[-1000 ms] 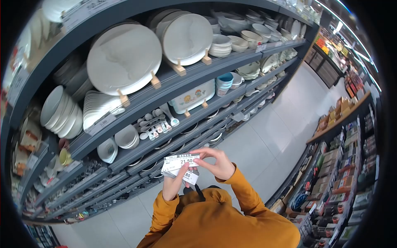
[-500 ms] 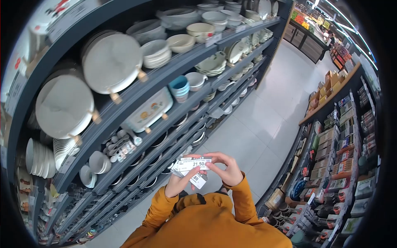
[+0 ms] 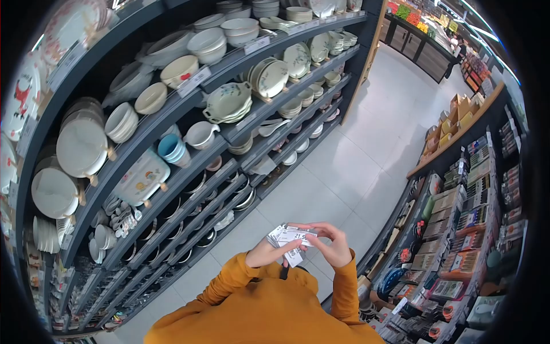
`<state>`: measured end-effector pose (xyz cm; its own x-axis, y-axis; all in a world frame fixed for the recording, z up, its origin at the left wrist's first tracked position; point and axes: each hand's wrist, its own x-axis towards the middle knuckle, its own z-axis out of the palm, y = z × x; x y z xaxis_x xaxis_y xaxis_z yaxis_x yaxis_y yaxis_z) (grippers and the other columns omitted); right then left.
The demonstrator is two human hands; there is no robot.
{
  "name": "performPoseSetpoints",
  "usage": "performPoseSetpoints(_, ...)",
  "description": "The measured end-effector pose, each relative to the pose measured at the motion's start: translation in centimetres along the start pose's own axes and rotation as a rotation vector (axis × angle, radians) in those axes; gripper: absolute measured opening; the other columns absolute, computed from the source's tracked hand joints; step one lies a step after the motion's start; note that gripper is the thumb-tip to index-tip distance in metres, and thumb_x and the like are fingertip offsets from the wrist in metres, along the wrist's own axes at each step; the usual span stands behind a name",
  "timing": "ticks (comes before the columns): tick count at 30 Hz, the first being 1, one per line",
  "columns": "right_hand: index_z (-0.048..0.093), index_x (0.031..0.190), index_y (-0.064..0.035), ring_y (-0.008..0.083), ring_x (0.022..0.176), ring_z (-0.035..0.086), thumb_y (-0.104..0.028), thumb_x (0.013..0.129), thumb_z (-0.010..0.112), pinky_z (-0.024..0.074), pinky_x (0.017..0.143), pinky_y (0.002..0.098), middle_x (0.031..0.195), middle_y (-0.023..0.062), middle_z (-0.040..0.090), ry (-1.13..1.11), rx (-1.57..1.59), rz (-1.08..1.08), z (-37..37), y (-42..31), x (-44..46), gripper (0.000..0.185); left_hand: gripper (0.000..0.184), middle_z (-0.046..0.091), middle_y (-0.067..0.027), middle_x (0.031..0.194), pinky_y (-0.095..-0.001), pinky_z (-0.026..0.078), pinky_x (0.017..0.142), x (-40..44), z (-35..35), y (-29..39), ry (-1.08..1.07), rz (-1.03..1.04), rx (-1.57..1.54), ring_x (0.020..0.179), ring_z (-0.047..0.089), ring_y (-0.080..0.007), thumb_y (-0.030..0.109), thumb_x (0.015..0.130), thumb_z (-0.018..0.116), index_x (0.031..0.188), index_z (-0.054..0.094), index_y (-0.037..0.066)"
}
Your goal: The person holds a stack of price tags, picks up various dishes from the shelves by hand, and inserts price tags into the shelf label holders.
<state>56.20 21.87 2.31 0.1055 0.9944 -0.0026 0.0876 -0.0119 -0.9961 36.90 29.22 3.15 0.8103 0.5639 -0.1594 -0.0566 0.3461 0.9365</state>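
Observation:
A small fanned stack of white price tags [image 3: 293, 237] is held in front of my body. My left hand [image 3: 266, 251] grips the stack from the left, thumb across the front. My right hand [image 3: 333, 245] pinches the top tag at its right end, thumb on the face and fingers behind. That top tag shows "21.5", with the last part under my thumb. Another tag [image 3: 294, 257] sticks out below it, turned at an angle.
Shelves of dishware rise on my left, with white plates [image 3: 82, 147], bowls [image 3: 207, 46], blue cups [image 3: 173, 150] and a decorated tray [image 3: 142, 176]. Packaged goods [image 3: 458, 229] line the right shelf. A tiled aisle [image 3: 344, 166] runs between them towards a produce stand [image 3: 417, 40].
My view has shifted along the aisle, so the dishware appears farther left. Both hands and the tags sit a little further right and lower in view, still gripped.

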Motion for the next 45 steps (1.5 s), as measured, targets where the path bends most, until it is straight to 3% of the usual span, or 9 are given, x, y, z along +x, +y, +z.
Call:
performPoseSetpoints(11,0.06,0.114,0.0014,0.0104,0.083,0.064,-0.01,0.087,0.067,0.0508,0.074,0.0238,0.097,0.008,0.068,-0.135,0.088,0.023,-7.0,1.7,13.0,0.03,0.041,0.064,-0.0065,0.091,-0.0196,0.045,0.045,12.4,-3.6,2.4,0.089,0.015,0.029,0.068,0.061,-0.0092,0.013,0.096,0.053,0.133,0.042,0.0)
performPoseSetpoints(16,0.058,0.116,0.0019,0.0063,0.063,0.055,-0.006,0.089,0.064,0.0459,0.058,0.0211,0.087,0.0046,0.066,-0.253,0.03,0.004,-9.0,0.6,21.8,0.029,0.045,0.066,-0.0067,0.091,-0.0197,0.046,0.044,17.0,-6.8,3.5,0.267,0.084,-0.048,0.066,0.063,-0.0089,0.016,0.095,0.056,0.134,0.041,0.0)
performPoseSetpoints(18,0.059,0.115,0.0013,0.0059,0.064,0.057,-0.007,0.088,0.065,0.046,0.057,0.021,0.089,0.0059,0.067,-0.252,0.035,0.02,-10.2,1.5,25.7,0.029,0.051,0.067,-0.008,0.09,-0.0196,0.046,0.043,18.6,-9.0,2.8,0.314,-0.023,-0.082,0.065,0.063,-0.0092,0.019,0.095,0.057,0.137,0.037,-0.001)
performPoseSetpoints(21,0.058,0.116,0.0006,0.0062,0.063,0.058,-0.005,0.089,0.061,0.0467,0.055,0.0219,0.093,0.0078,0.067,-0.319,0.027,-0.011,-11.9,2.7,31.8,0.028,0.057,0.068,-0.0083,0.09,-0.0194,0.046,0.044,19.3,-9.1,4.0,0.474,0.073,-0.138,0.063,0.063,-0.0092,0.018,0.093,0.061,0.139,0.033,0.0)
performPoseSetpoints(24,0.057,0.119,-0.0007,0.0067,0.063,0.059,-0.002,0.088,0.057,0.0484,0.056,0.023,0.095,0.008,0.067,-0.409,-0.02,-0.067,-13.6,3.9,38.4,0.03,0.06,0.066,-0.0108,0.099,-0.0208,0.051,0.052,19.8,-10.0,3.3,0.505,0.032,-0.212,0.075,0.065,-0.0121,0.013,0.091,0.061,0.141,0.031,0.001)
performPoseSetpoints(26,0.055,0.121,-0.0011,0.0072,0.063,0.059,0.0,0.086,0.055,0.0501,0.057,0.0238,0.097,0.0087,0.067,-0.46,-0.07,-0.079,-14.8,5.5,43.1,0.035,0.061,0.064,-0.0128,0.107,-0.0228,0.054,0.059,20.7,-8.9,3.3,0.614,0.046,-0.259,0.086,0.065,-0.0157,0.01,0.09,0.061,0.142,0.03,0.002)
performPoseSetpoints(28,0.056,0.121,-0.0017,0.0064,0.061,0.057,-0.001,0.086,0.056,0.0476,0.055,0.0231,0.086,0.0071,0.066,-0.462,-0.063,-0.102,-15.7,6.4,46.8,0.034,0.059,0.059,-0.0155,0.117,-0.0275,0.057,0.072,21.7,-7.7,2.7,0.689,0.055,-0.339,0.103,0.063,-0.023,0.006,0.089,0.057,0.141,0.031,0.003)
performPoseSetpoints(36,0.058,0.124,-0.0049,0.0047,0.054,0.049,-0.005,0.088,0.057,0.0407,0.052,0.0215,0.065,0.0009,0.057,-0.62,0.042,-0.05,-21.3,7.7,54.2,0.036,0.052,0.058,-0.0156,0.121,-0.0301,0.057,0.076,33.4,-1.7,1.5,0.855,0.05,-0.576,0.105,0.062,-0.0236,0.008,0.093,0.052,0.141,0.032,0.004)
performPoseSetpoints(45,0.056,0.125,-0.007,0.0044,0.054,0.047,-0.006,0.088,0.058,0.0388,0.051,0.0218,0.062,-0.0006,0.053,-0.772,-0.005,-0.02,-24.1,7.7,57.3,0.037,0.049,0.055,-0.0153,0.127,-0.0319,0.057,0.08,39.8,1.9,3.2,0.942,0.083,-0.569,0.111,0.06,-0.0239,0.011,0.095,0.051,0.14,0.033,0.004)
